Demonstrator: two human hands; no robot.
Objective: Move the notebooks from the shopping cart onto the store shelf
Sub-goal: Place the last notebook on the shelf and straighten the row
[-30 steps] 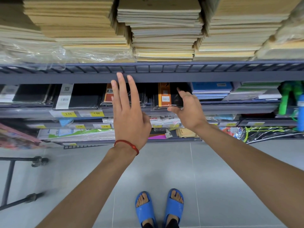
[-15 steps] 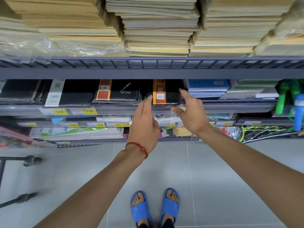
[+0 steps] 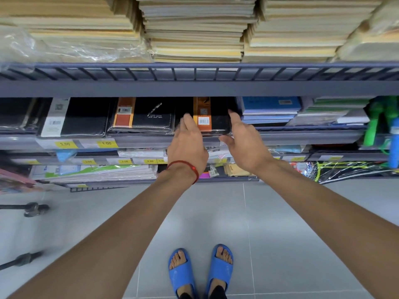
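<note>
A black notebook with an orange band [image 3: 212, 114] lies on the grey store shelf [image 3: 302, 137], in a row of black notebooks. My left hand [image 3: 186, 145], with a red string at the wrist, reaches to its left edge with straight fingers touching it. My right hand [image 3: 243, 143] is at its right edge, fingers extended along the side and thumb below the shelf lip. Neither hand holds anything. A second black notebook with an orange band [image 3: 143, 115] lies just left. The cart shows only as black bars and wheels [image 3: 32, 209] at the far left.
Tall stacks of tan paper pads [image 3: 194, 29] fill the upper shelf behind a grey rail [image 3: 194, 74]. Blue and green notebooks [image 3: 269, 108] lie to the right, green toys [image 3: 382, 119] beyond them. Yellow price tags [image 3: 106, 143] line the shelf edges. My blue sandals [image 3: 200, 270] stand on grey tiles.
My left hand came down from the upper rail and moved right to the notebook's left edge. My right hand stayed at the notebook's right side, sliding slightly further in.
</note>
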